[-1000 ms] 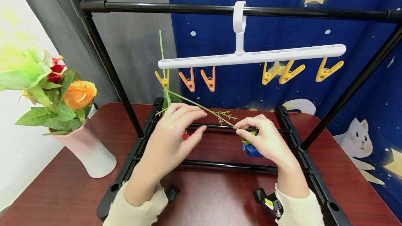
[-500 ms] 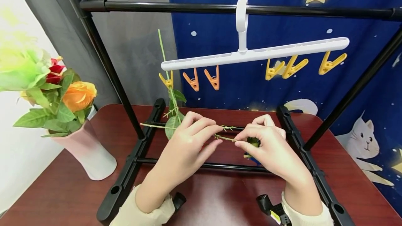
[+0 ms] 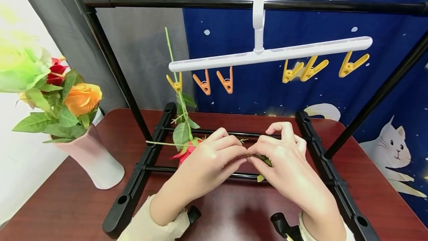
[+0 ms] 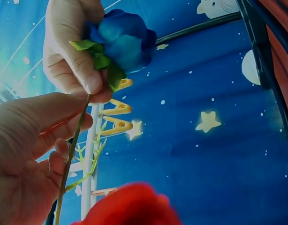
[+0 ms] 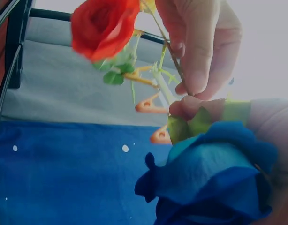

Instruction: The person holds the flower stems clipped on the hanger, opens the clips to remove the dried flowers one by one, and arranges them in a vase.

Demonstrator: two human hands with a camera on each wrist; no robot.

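while the left hand (image 3: 214, 159) pinches the thin green stem (image 4: 73, 145), the right hand (image 3: 284, 159) holds the blue rose (image 5: 214, 178) by its green base, low over the red table (image 3: 77, 203). a red rose (image 3: 185, 151) hangs just beside the left hand from a yellow clip (image 3: 175, 83).

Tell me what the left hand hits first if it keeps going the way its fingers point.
Probably the right hand: the left hand points right along the blue rose's stem, fingertips almost meeting it already.
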